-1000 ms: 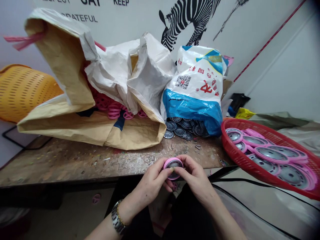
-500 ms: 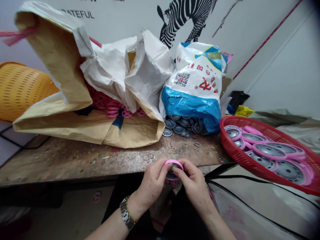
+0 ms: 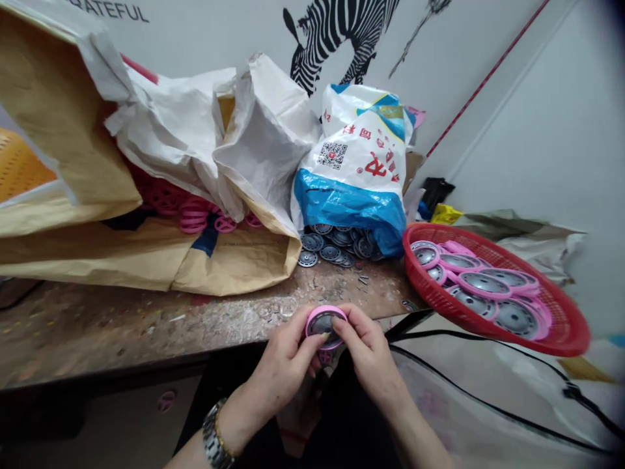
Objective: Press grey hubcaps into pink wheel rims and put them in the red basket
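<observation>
A pink ring with a grey disc in it point(image 3: 326, 323) is held between both hands at the table's front edge, its grey face turned up. My left hand point(image 3: 286, 358) grips its left side, thumb on the disc. From the right, my right hand point(image 3: 368, 352) pinches the rim, with its thumb also on the grey face. Grey discs point(image 3: 332, 244) spill from the mouth of a blue and white bag point(image 3: 354, 202). Pink wheels point(image 3: 195, 213) lie inside an open paper sack point(image 3: 234, 260). A red basket point(image 3: 415, 260) holds several pink wheels with grey discs.
The worn table point(image 3: 122, 326) runs along the wall, with small scraps on it. An orange basket point(image 3: 22, 166) is at the far left. Black straps point(image 3: 454, 334) and clear plastic hang below the red basket. A pink wheel point(image 3: 166, 401) lies on the floor.
The view has swung right, so table items sit further left. The held piece is tilted more toward the camera, showing its grey face, and my left thumb has slid lower on it.
</observation>
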